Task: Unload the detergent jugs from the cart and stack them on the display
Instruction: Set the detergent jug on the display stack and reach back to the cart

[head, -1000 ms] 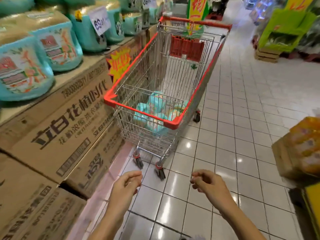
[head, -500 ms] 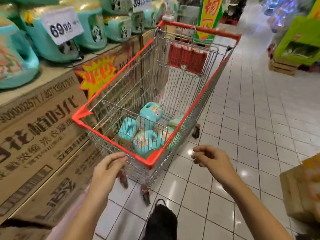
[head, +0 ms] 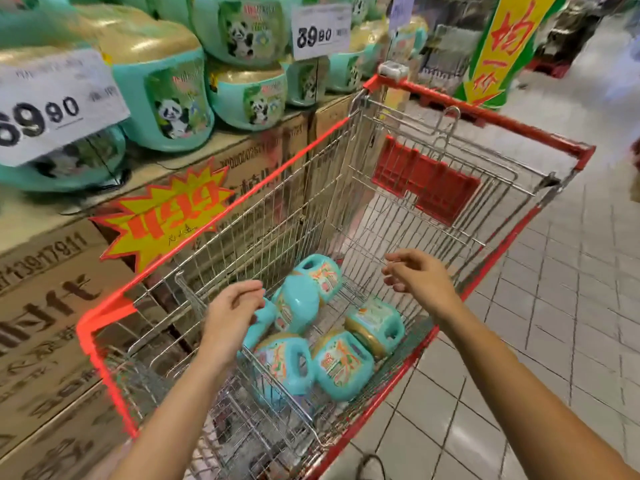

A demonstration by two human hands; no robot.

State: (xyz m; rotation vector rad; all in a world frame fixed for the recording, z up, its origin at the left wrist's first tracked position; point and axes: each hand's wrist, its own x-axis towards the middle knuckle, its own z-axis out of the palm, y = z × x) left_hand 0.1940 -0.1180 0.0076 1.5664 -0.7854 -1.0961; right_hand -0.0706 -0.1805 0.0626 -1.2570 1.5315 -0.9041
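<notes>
Several detergent jugs (head: pixel 341 368) are seen lying on their sides in a loose heap at the near end of the cart (head: pixel 485 116), on the wire bottom. This is presumably how they were tipped in for transport, not arranged. The cart is parked just beside the display (head: pixel 31 220) on the left, very likely so that each jug can be lifted across without a step being taken. Matching teal jugs (head: pixel 162 98) are already stood upright there on top of stacked cartons (head: pixel 52 306), under price cards (head: pixel 317 31).

Both arms are reached over the near rim of the cart. The left grip (head: pixel 232 313) is held over the near left of the heap with fingers loosely curled and nothing in it; one jug is partly hidden beneath it, though contact cannot be told. The right grip (head: pixel 422 278) is held higher, over the middle of the basket, fingers slack and empty, with the jugs below it and to its near left. A first pick is judged to be in preparation.
</notes>
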